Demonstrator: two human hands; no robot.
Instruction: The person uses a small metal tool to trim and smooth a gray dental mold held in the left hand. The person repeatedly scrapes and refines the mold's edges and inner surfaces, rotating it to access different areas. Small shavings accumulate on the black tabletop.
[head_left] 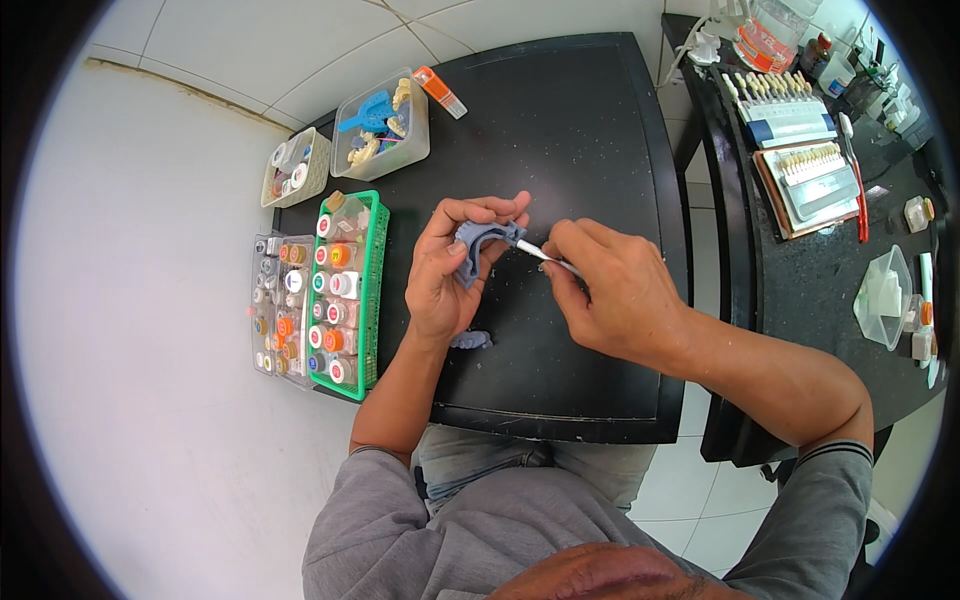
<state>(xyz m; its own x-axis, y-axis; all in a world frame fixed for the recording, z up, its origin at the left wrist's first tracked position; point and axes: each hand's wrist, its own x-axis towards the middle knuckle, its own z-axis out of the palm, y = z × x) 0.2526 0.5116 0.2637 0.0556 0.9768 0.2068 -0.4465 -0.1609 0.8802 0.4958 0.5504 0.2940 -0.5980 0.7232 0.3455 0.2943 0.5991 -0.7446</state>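
My left hand (437, 280) holds up a blue-grey, horseshoe-shaped dental piece (490, 231), gripped between the thumb and curled fingers. In a pinch grip, my right hand (620, 285) holds a slim tool with a white section (531, 249). The tool's end meets the right end of the horseshoe; its exact tip is too small to make out. A smaller blue-grey piece (473, 340) lies on the black table (570, 130), just right of my left wrist.
On the left stand a green basket (372, 290) of capped jars, a clear case of small bottles (268, 310) and a pale basket (318, 170). Farther back are a tub (412, 150) with dental models and an orange-white box (440, 92). Tooth shade guides (790, 125) lie on the right counter.
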